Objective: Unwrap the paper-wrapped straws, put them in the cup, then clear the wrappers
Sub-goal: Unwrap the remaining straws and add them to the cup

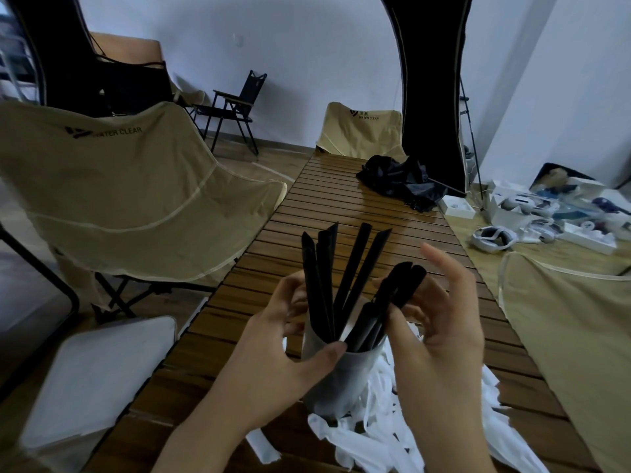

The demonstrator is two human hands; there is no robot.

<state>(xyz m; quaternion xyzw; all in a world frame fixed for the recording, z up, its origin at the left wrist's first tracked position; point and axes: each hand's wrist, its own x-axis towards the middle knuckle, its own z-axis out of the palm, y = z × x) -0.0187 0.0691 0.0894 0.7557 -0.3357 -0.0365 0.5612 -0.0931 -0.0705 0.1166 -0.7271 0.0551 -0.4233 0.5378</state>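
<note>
A pale grey cup stands on the slatted wooden table, holding several black straws that fan upward. My left hand grips the cup's left side, thumb on its near rim. My right hand pinches a black straw that leans into the cup from the right, its index finger raised. A heap of empty white paper wrappers lies on the table around and behind the cup's base, under my right wrist.
A black cloth bundle lies at the table's far end. Tan folding chairs stand at left, far end and right. A white bin lid is at lower left. Headsets and boxes litter the floor at right.
</note>
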